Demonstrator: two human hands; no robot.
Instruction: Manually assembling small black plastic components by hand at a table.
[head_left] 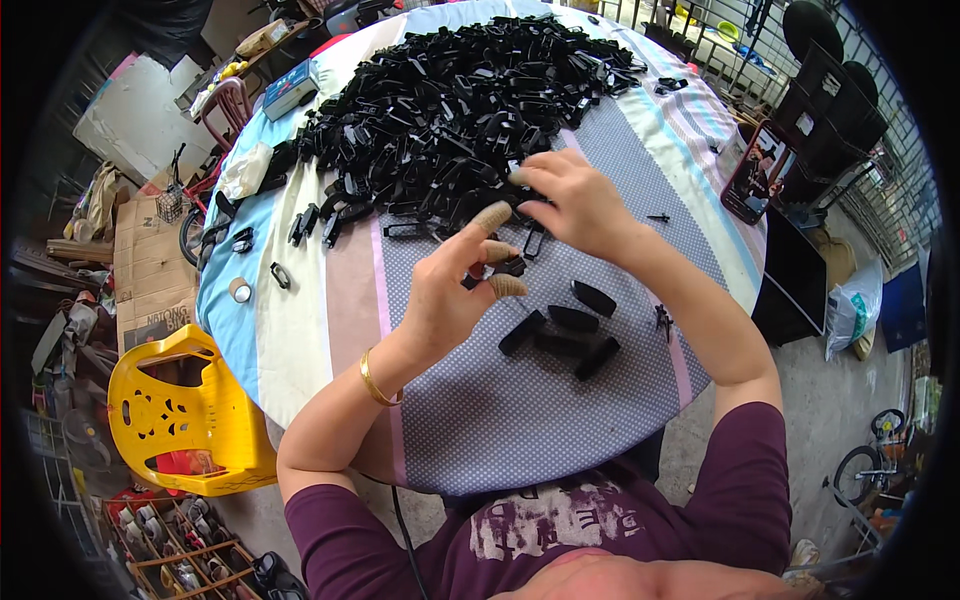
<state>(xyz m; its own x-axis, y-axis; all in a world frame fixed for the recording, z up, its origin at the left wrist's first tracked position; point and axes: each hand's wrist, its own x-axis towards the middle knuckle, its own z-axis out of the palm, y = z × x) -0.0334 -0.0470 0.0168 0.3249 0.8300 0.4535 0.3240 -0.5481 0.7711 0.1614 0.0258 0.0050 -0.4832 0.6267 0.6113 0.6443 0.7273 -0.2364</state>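
A small black plastic piece (510, 267) is pinched between the thumb and fingers of my left hand (450, 290). Beige tape or finger covers wrap several of that hand's fingertips, and a gold bangle (372, 380) circles the wrist. My right hand (580, 205) reaches to the near edge of a big heap of black plastic pieces (440, 110), thumb and index finger apart. Nothing held shows between them against the dark heap. Below both hands, several longer black pieces (573, 318) lie in a loose group on the patterned tablecloth (500, 430).
Loose black pieces and a tape roll (240, 290) sit at the table's left side. A blue box (290, 90) stands at the far left edge. On the right edge a phone (758, 172) is propped up. A yellow plastic chair (190, 415) stands left of the table.
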